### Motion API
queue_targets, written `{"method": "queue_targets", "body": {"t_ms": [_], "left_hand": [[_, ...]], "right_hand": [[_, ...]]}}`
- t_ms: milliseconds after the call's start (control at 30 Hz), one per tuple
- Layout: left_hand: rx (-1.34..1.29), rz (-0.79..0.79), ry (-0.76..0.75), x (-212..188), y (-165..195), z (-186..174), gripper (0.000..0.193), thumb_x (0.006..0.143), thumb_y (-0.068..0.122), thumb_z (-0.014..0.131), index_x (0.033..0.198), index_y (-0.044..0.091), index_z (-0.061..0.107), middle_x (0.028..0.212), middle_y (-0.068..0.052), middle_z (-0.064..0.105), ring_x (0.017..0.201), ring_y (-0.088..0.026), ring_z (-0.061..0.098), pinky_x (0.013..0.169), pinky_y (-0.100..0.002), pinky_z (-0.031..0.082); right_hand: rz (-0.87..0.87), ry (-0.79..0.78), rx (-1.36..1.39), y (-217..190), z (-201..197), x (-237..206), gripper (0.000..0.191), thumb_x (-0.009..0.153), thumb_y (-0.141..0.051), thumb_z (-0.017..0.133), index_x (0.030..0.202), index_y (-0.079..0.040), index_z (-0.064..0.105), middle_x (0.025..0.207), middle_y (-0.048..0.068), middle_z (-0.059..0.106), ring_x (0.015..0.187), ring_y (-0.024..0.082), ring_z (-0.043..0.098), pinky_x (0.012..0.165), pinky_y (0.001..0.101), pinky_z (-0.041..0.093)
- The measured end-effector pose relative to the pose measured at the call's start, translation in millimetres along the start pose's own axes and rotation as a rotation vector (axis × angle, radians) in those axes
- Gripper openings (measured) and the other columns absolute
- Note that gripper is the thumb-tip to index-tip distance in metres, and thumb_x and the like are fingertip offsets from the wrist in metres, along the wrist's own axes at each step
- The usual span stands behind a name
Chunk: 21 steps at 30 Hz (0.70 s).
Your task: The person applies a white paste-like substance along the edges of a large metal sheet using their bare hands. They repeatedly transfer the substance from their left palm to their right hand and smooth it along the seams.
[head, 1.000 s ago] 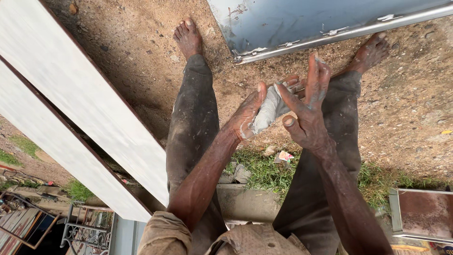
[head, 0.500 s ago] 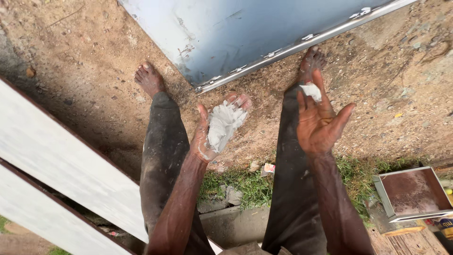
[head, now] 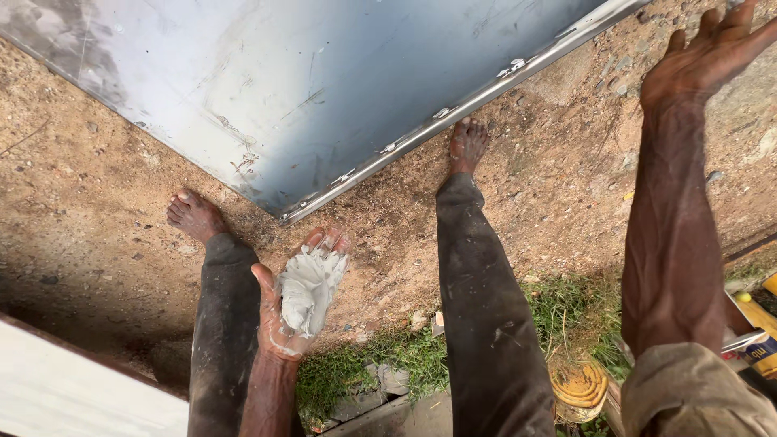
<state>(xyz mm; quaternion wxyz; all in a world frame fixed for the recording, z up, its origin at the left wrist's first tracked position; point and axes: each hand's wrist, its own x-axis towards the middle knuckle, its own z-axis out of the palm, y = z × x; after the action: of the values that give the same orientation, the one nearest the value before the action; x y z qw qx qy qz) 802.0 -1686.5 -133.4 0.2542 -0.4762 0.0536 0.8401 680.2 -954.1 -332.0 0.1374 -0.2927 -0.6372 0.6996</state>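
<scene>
Grey putty (head: 307,291), a soft lump, lies in the upturned palm of the left hand (head: 295,303), whose fingers are spread flat beneath it rather than clenched. The right hand (head: 704,53) is stretched out well apart, fingers spread and grasping nothing. A grey metal sheet (head: 307,89) lies on bare soil (head: 97,243) just beyond the left fingertips.

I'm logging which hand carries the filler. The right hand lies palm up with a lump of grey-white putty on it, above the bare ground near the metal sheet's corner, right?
Not quite: it is the left hand that carries the putty, as the head view shows. The right hand is empty, fingers spread. The rest stands: palm up, above bare ground near the metal sheet.
</scene>
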Motion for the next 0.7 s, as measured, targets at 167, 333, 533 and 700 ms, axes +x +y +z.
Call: {"method": "queue_targets", "body": {"t_ms": [167, 333, 533, 700], "left_hand": [[0.004, -0.001, 0.061, 5.8, -5.6, 1.3, 0.112, 0.089, 0.069, 0.060, 0.158, -0.012, 0.027, 0.166, -0.029, 0.032, 0.155, -0.041, 0.031, 0.131, -0.050, 0.019], [-0.025, -0.011, 0.068, 11.0, -11.6, 2.7, 0.112, 0.089, 0.068, 0.060, 0.159, -0.012, 0.026, 0.167, -0.030, 0.031, 0.155, -0.042, 0.029, 0.131, -0.050, 0.017], [-0.068, -0.039, 0.132, 17.7, -17.9, 1.3, 0.111, 0.089, 0.069, 0.059, 0.159, -0.012, 0.027, 0.166, -0.030, 0.032, 0.154, -0.042, 0.030, 0.130, -0.049, 0.017], [-0.052, -0.042, 0.126, 20.4, -21.5, 0.6, 0.111, 0.089, 0.068, 0.060, 0.159, -0.011, 0.027, 0.166, -0.030, 0.032, 0.154, -0.043, 0.031, 0.130, -0.050, 0.018]], "right_hand": [[-0.082, -0.039, -0.139, 3.6, 4.5, 43.1, 0.105, 0.097, -0.084, 0.035, 0.170, -0.008, 0.043, 0.175, 0.025, 0.036, 0.167, 0.043, 0.020, 0.134, 0.0761, 0.013], [-0.060, 0.071, -0.136, 16.7, 10.8, 71.3, 0.101, 0.101, -0.080, 0.038, 0.171, -0.007, 0.036, 0.176, 0.026, 0.033, 0.170, 0.043, 0.020, 0.134, 0.0732, 0.016], [-0.099, 0.023, -0.410, 40.9, 1.1, 67.7, 0.089, 0.104, -0.068, 0.034, 0.172, -0.012, 0.019, 0.179, 0.024, 0.018, 0.167, 0.042, 0.010, 0.137, 0.0693, 0.012], [-0.177, -0.099, -1.580, 18.9, 29.1, 43.6, 0.066, 0.113, -0.043, 0.035, 0.171, -0.013, 0.029, 0.176, 0.026, 0.023, 0.162, 0.047, 0.013, 0.131, 0.0727, 0.012]]}}
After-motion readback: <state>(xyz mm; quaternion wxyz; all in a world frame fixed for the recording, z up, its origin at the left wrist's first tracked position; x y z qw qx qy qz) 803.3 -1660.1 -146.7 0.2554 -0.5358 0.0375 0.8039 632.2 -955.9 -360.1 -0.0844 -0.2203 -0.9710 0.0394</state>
